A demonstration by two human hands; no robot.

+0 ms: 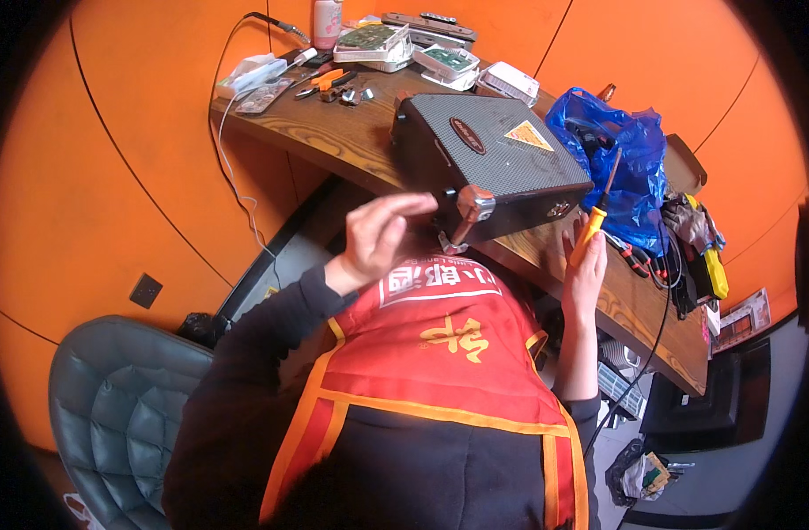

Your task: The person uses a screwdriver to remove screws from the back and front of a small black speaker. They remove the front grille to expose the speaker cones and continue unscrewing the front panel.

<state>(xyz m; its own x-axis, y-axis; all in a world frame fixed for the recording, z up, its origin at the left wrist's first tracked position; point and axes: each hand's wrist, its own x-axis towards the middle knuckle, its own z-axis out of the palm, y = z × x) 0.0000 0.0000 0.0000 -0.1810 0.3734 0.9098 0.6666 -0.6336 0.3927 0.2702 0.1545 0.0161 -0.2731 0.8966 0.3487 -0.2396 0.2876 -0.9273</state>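
A black box-shaped speaker (510,146) with a mesh grille lies on the wooden table (334,132) before me, grille facing up. Its carry handle (463,228), a brown bar between silver brackets, sticks out on the side toward me. My left hand (380,231) is raised by the speaker's near left corner, fingers stretched out and holding nothing. On the other side, my right hand (585,269) grips a screwdriver (596,218) by its yellow handle, the long shaft pointing up and away. It is beside the speaker's right end, apart from it.
A blue plastic bag (625,159) sits right of the speaker, with gloves (687,216) and pliers (636,262) nearby. At the back left are orange-handled pliers (329,81), circuit boards (369,40) in white trays and a soldering iron (290,30). A grey chair (122,406) stands left.
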